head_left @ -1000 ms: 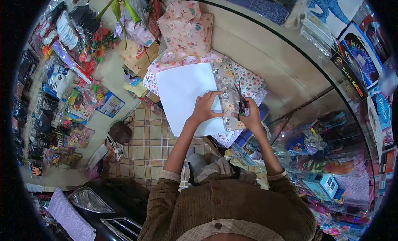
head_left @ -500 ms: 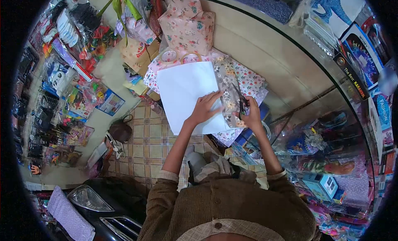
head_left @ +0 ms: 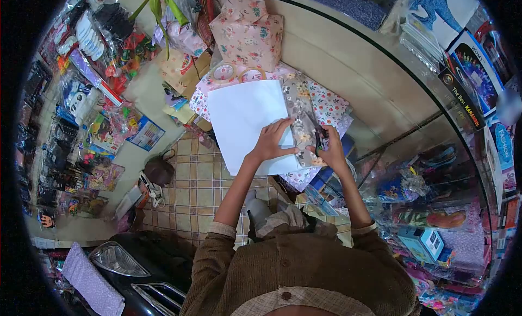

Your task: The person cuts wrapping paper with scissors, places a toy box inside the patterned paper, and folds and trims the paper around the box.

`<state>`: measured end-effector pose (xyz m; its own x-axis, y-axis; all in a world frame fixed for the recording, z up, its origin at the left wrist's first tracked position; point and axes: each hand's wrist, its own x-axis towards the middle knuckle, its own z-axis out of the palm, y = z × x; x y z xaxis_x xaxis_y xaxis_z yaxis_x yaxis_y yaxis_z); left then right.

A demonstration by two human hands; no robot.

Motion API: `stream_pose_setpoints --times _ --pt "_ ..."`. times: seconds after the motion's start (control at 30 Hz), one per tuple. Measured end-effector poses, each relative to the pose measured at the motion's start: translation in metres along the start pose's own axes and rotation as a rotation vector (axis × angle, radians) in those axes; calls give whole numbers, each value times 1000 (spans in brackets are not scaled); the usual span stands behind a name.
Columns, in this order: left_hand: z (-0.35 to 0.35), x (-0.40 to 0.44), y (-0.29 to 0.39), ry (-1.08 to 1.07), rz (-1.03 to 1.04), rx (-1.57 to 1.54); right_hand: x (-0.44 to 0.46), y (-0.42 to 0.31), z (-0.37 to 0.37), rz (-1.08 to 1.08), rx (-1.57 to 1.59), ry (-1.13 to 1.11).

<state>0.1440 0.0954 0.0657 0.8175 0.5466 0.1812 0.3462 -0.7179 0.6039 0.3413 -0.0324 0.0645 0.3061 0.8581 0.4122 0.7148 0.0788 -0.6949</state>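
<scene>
My left hand lies flat with fingers spread on a white sheet, its thumb reaching to the sheet's right edge. Along that edge runs a strip of grey-brown floral wrapping paper. My right hand grips a pair of dark-handled scissors at the right side of this strip. Their blades are hard to make out against the paper. Beneath lies more wrapping paper, white with small red flowers.
Two tape rolls sit beyond the white sheet, near a pink floral wrapped package. A glass display counter curves along the right, with boxed goods. Packaged items hang at left. A motorbike's front stands at lower left.
The scissors' blades, spread and pointing away earlier, now barely show against the paper. My left thumb stretches further right. The view has shifted slightly.
</scene>
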Motion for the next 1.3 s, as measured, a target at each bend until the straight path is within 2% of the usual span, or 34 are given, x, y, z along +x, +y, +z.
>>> stream_pose_setpoints --times 0.03,0.13,0.27,0.37,0.47,0.57,0.7,0.8,0.9,1.0,1.1,1.2,1.3 --pt "-1 1 -1 -4 3 -16 1 -2 -1 -19 5 22" --pt "-4 0 2 -4 5 -16 3 -13 -10 241 176 -20" --pt "-1 4 2 45 -48 -64 -3 -8 -6 238 220 8" --pt "2 15 -12 67 -123 -355 -9 -9 -4 278 255 -31" --pt "-7 14 0 102 -287 -493 -25 -5 2 320 308 -94" --pt "-7 9 5 84 -216 -389 -44 -23 9 344 608 -177" --pt "-14 0 23 9 -134 -129 -64 -56 10 449 857 -338" --pt "-14 -8 45 44 -153 61 -60 -53 -1 485 854 -363" --pt "-15 -13 61 60 -126 158 -50 -19 -16 457 656 -347" --pt "-4 -16 53 57 -57 260 -28 -27 -46 297 321 -235" --pt "-2 -14 50 26 -63 276 6 -16 -50 42 163 32" --pt "0 -14 51 0 -71 283 36 13 -43 102 459 -153" --pt "3 -13 48 16 -72 271 47 41 -33 70 474 -291"
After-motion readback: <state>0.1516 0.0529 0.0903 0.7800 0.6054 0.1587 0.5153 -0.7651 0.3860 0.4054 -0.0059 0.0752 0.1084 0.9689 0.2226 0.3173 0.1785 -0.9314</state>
